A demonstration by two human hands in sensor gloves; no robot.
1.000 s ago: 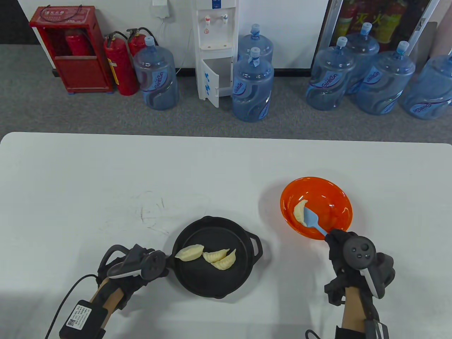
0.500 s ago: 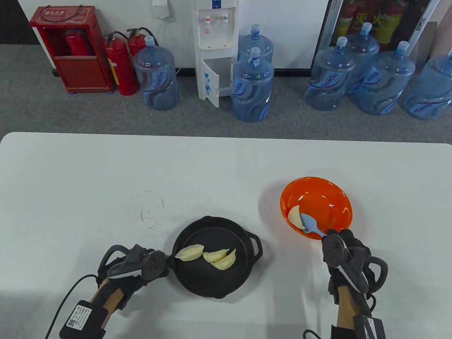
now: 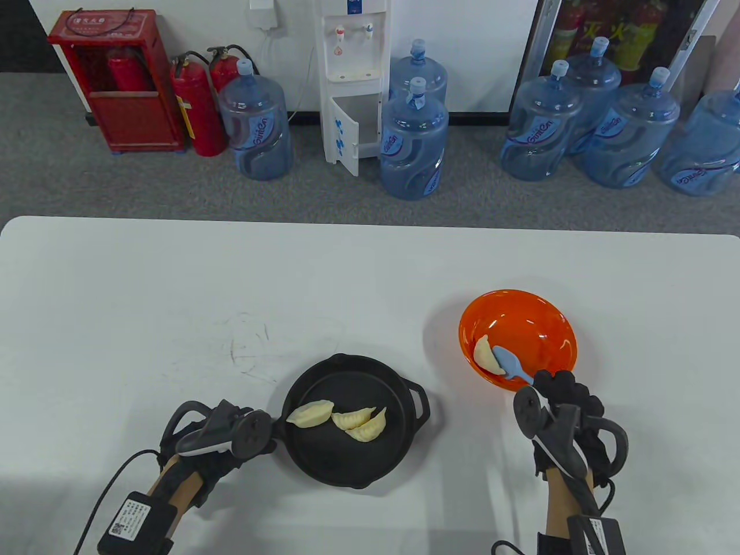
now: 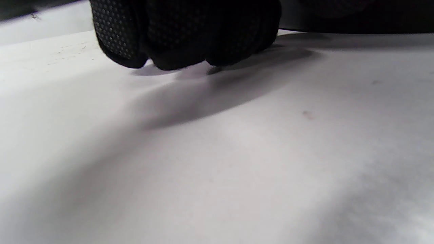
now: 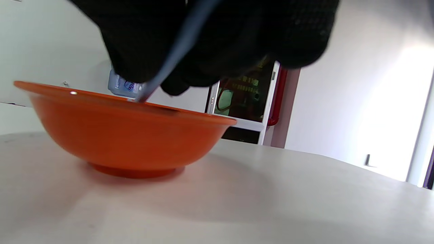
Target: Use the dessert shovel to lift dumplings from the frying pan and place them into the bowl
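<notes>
1. A white table (image 3: 173,277) with rounded corners fills the lower half of the table view.
2. Grey carpet (image 3: 69,167) is seen beyond it, up to a white wall (image 3: 462,46).
3. A red cabinet (image 3: 118,81) and two red extinguishers (image 3: 196,104) are placed at the upper left.
4. A white water dispenser (image 3: 352,81) stands at top centre, flanked by blue water jugs (image 3: 413,141).
5. At the upper right, what may be a glass-fronted case (image 3: 624,34) is partly cut off.
</notes>
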